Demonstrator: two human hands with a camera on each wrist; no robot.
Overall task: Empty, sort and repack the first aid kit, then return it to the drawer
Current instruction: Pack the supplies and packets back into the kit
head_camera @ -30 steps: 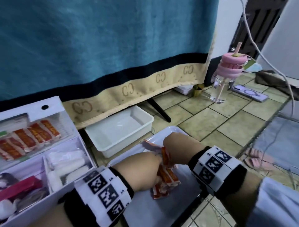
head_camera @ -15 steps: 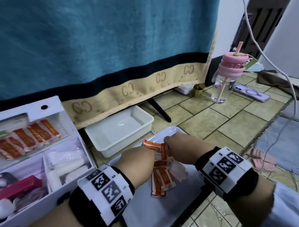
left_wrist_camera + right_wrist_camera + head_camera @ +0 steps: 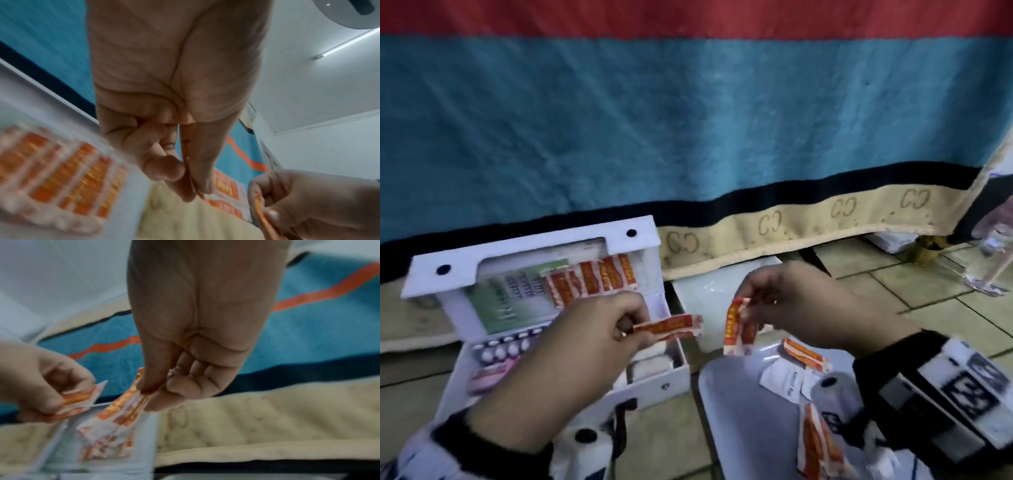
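The white first aid kit (image 3: 654, 385) lies open on the floor at left, a row of orange plaster packets (image 3: 590, 279) in its lid and pill blisters (image 3: 500, 349) in its base. My left hand (image 3: 626, 330) pinches one orange plaster packet (image 3: 671, 327) over the kit's right side. My right hand (image 3: 751, 308) pinches a small bunch of orange packets (image 3: 739, 329) above the grey tray (image 3: 743, 442). More orange packets (image 3: 806, 354) and a white sachet (image 3: 784, 377) lie on the tray. In the right wrist view the bunch (image 3: 115, 418) hangs from my thumb and fingers.
A blue blanket (image 3: 688, 120) with a cream border hangs behind. A white tub (image 3: 709, 291) sits between kit and tray, partly hidden by my right hand. A clear bottle (image 3: 989, 260) stands at far right on the tiled floor. A white roll (image 3: 832, 390) lies on the tray.
Both hands have lifted from the tray and drawn apart, each now with orange packets. My left hand has carried one packet toward the kit. The head view has swung left.
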